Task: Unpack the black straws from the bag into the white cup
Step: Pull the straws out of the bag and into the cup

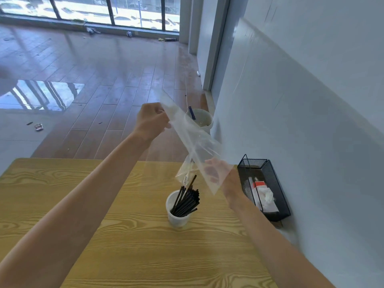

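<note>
We hold a clear, thin plastic bag (193, 140) in the air above the yellow wood-grain tabletop (128, 242). Our left hand (152, 121) pinches the bag's upper edge with curled fingers. Our right hand (218, 173) shows only through the plastic at the bag's lower end; it seems to grip the bag there, though the fingers are blurred. Below the bag, a bundle of thin black straws (187, 199) stands tilted in a white round cup (176, 217) on the tabletop. A black wire-mesh tray (276, 190) sits near the cup, against the pale wall (311, 100).
</note>
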